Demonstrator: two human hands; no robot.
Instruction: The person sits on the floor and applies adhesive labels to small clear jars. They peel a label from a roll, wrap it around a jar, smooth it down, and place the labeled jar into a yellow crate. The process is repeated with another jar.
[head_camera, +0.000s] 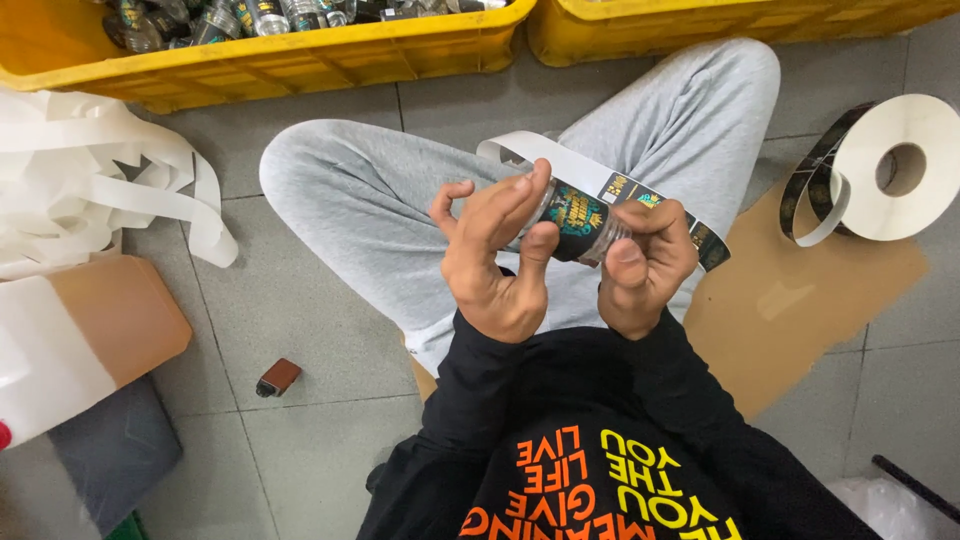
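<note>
The person sits cross-legged on the tiled floor (320, 370), and everything is best placed from the small clear jar (580, 225) held above the lap. The right hand (645, 265) is closed around the jar's right end, thumb pressed up against it, which seems to keep the jar from turning. The left hand (495, 255) lies over the jar's left side, thumb and forefinger pressed to the glass and the other fingers spread loose, apparently smoothing the dark label (575, 210) with teal and yellow print onto the curved wall.

A white backing strip (560, 165) arches over the jar from its left and runs down to its right, carrying more dark labels (rectangular, with yellow marks) past the right hand. Further right of the jar, a large roll of white backing (895, 170) lies flat on a brown cardboard sheet (800, 300), its dark labels facing outward, likely set there so the strip feeds freely.

Above the jar and to its left, a yellow crate (300, 60) holds many similar jars; a second yellow crate (720, 20) sits above it to the right. Far left of the jar lies a heap of spent white backing (100, 170), and lower left a small brown object (278, 377) on the floor.
</note>
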